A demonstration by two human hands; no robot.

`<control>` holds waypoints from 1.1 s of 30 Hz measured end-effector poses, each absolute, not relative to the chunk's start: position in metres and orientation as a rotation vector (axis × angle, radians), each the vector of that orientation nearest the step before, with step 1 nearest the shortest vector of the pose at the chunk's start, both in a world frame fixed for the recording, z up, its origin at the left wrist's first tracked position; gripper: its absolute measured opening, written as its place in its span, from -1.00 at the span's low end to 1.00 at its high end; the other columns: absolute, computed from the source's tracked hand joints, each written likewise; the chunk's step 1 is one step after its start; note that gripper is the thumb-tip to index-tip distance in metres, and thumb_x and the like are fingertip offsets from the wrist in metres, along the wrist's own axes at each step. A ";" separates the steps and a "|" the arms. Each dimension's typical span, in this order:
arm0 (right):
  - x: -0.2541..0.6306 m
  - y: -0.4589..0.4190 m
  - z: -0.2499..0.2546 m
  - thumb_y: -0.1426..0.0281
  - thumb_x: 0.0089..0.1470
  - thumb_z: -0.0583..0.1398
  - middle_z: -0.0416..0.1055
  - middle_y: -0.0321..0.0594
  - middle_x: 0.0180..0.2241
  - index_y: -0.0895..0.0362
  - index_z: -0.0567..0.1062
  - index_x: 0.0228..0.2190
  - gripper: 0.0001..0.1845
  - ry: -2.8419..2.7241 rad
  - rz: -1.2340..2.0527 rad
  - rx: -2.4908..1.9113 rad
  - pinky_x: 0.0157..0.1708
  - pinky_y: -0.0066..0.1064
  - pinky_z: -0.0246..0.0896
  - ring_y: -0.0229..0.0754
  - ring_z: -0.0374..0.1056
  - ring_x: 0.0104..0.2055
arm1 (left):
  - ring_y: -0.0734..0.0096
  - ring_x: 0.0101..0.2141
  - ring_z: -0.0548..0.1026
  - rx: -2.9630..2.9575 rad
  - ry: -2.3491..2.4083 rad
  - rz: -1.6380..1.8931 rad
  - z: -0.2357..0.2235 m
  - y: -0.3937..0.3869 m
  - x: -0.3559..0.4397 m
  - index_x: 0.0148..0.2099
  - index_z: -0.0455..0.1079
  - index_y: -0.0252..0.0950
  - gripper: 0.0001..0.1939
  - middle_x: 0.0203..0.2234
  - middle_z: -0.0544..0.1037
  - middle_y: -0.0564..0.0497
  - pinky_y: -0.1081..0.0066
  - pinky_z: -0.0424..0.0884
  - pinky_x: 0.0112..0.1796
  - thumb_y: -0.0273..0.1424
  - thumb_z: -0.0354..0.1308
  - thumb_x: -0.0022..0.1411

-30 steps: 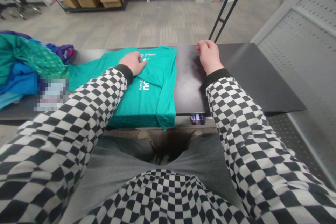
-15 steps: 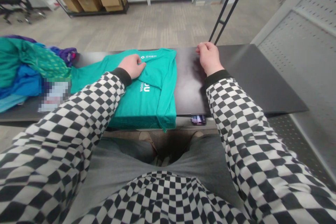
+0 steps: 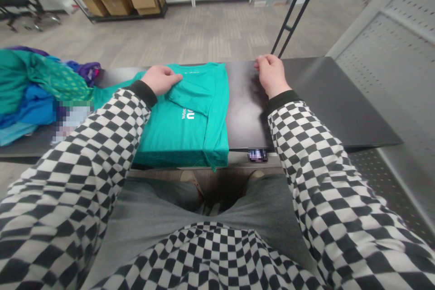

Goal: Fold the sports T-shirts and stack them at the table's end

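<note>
the green shirt (image 3: 166,138) lies on the table (image 3: 343,104), spread mostly left to right, directly under the nearer left hand (image 3: 159,80), whose fingers look pinched on its folded cloth, while the right hand's (image 3: 272,74) curled, closed-together fingers hover apart, beyond its right edge.

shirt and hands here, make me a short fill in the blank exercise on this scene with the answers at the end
1. The lettering on the shirt is ____ in colour.
2. The hand that is away from the shirt is the person's ____ hand.
3. Below the checkered sleeves' ends, the plain cuffs are ____.
4. As the person sees it, the pile of clothes lies to the shirt's ____.

Missing words: white; right; black; left
</note>
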State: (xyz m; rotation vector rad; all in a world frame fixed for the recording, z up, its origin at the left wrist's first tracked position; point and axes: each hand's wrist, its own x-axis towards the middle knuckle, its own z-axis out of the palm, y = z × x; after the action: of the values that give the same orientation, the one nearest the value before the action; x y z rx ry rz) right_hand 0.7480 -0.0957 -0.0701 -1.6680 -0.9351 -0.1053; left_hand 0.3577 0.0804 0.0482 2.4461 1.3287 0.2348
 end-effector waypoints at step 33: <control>0.714 -0.114 -0.043 0.21 0.35 0.25 0.67 -0.05 -0.17 0.04 0.64 -0.20 -0.79 -1.031 -0.094 -1.842 0.21 0.12 0.49 0.16 0.57 -0.02 | -0.41 0.09 0.63 2.742 1.497 -0.053 0.040 0.085 0.315 -0.09 0.63 -0.19 -0.54 -0.02 0.72 -0.39 -0.12 0.50 0.17 0.07 0.17 0.32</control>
State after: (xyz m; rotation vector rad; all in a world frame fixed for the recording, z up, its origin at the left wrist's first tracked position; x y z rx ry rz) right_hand 0.7138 -0.1139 -0.0434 -1.8424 -1.0310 -0.0937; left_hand 0.3152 0.0851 0.0402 2.7418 1.4968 -0.0525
